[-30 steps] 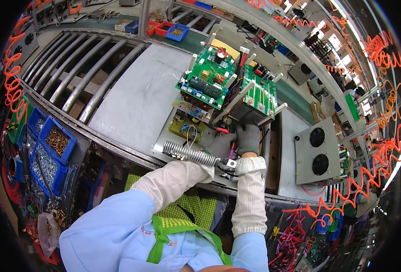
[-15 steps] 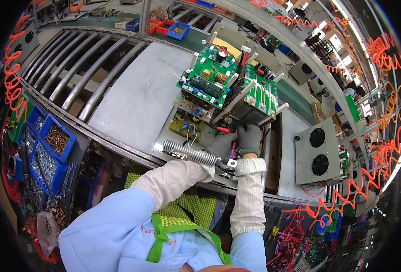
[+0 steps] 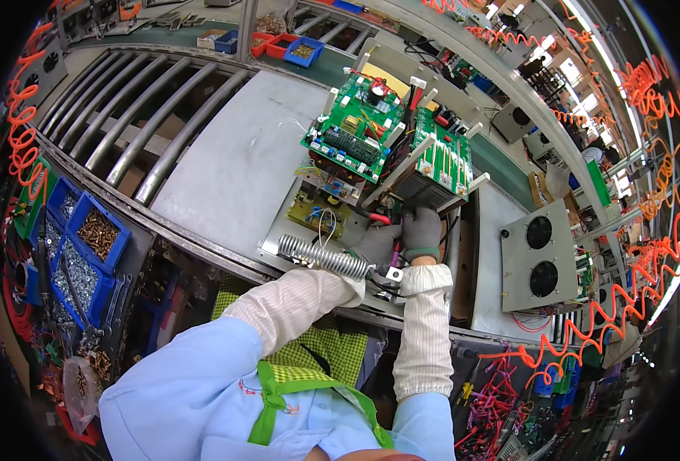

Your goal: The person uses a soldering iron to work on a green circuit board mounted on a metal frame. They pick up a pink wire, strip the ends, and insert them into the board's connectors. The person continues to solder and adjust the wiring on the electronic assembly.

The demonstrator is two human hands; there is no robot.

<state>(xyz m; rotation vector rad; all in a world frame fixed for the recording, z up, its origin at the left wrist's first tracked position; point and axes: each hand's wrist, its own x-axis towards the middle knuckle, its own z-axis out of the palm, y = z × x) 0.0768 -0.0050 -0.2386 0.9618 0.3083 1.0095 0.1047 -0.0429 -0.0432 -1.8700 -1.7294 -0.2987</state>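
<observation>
Both my hands are in grey gloves, working at the near side of an open metal chassis. My left hand is closed at a cable with a magenta sleeve, which runs between the two hands. Right beside it, my right hand has its fingers bent inward under the heatsink block; what its fingertips grip is hidden. A red-sleeved cable end lies just beyond the left fingers. Green circuit boards stand on the chassis behind my hands. A silver coil spring lies across the front edge by my left wrist.
Blue bins of screws and washers stand at the left, with wrenches beside them. Rollers run along the far left. A panel with two black fans stands at the right. Orange coiled hoses hang nearby; pink-sleeved cables lie below right.
My right hand has shifted slightly, its fingers drawn up and bent more. The left hand stays almost in place, and the chassis looks unmoved.
</observation>
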